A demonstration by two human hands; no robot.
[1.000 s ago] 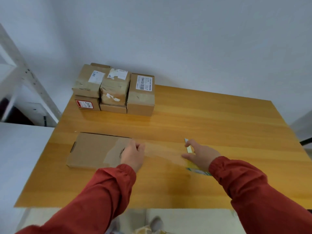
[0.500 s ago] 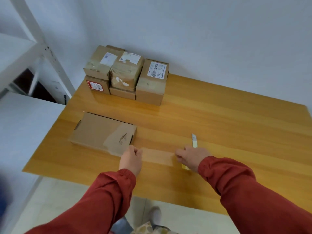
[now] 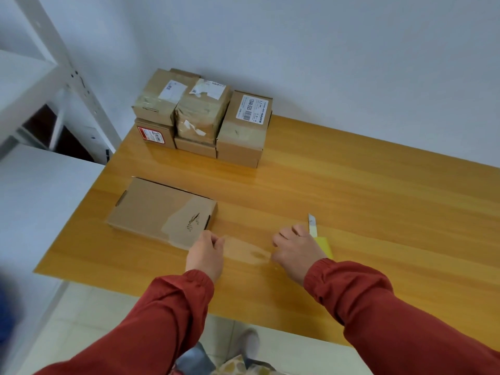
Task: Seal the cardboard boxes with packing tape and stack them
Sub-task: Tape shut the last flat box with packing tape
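A clear tape strip (image 3: 247,249) is stretched just above the counter (image 3: 351,190) between both hands, its long axis running left to right. The left grip (image 3: 206,253) pinches its left end with curled fingers. The right grip (image 3: 295,250) is curled on the right end, and a cutter (image 3: 313,228) with a yellow body sticks out from its far side. I cannot tell whether that hand also holds the cutter or it lies on the counter.

The flat box (image 3: 159,209) to be sealed lies far and left of the strip, and its near right corner is just beside the left grip. Its long axis also runs left to right, with the right end angled nearer. An earlier band of tape already covers that right end. The strip likely has to travel far and left, so the left grip leads.

At the far left of the counter, taped boxes (image 3: 200,117) stand stacked two high. The tall right one carries a white barcode label with digits that look like "1244-5525", though not surely. A lower box has a red and white label too small to read. A dark scribble on the flat box is illegible
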